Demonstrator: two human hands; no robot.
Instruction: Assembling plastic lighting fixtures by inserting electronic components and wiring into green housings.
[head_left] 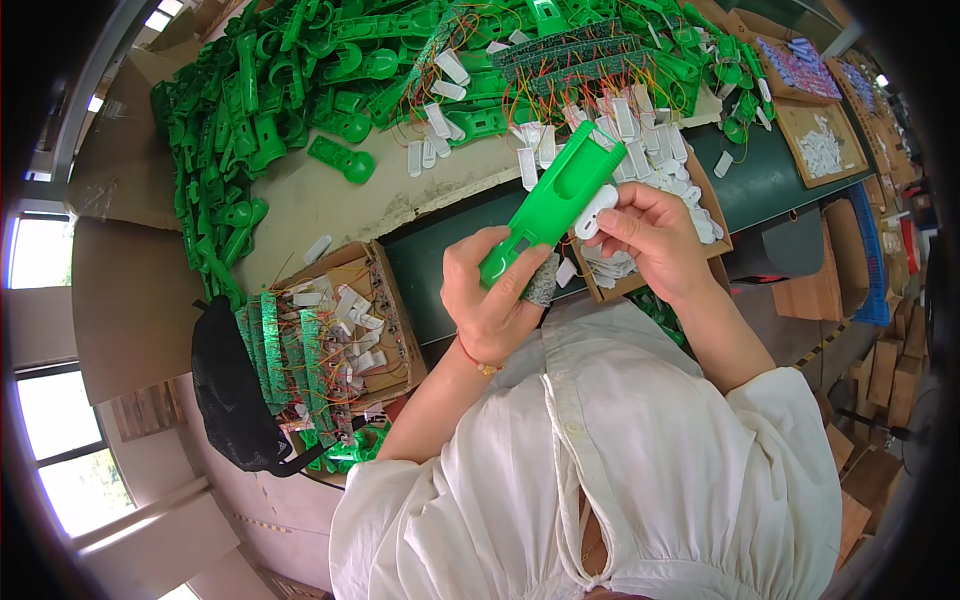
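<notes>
My left hand (487,290) is closed round the lower end of a long green plastic housing (570,183), held tilted with its upper end away to the right. A rounded recess shows in the housing's face. Between the thumb and fingers of my right hand (652,238) is a small white oval plastic piece (596,211) with dark slots. It lies against or very near the housing's right edge; contact cannot be made out. Beneath my left hand a grey speckled thing (542,282) shows in part.
Green housings (340,60) heap across the far side. Green circuit boards (575,58) with wires and white pieces lie beyond my hands. A cardboard box (397,318) of wired boards stands left, beside a black mesh bag (232,390). An open box (712,205) of white pieces sits right.
</notes>
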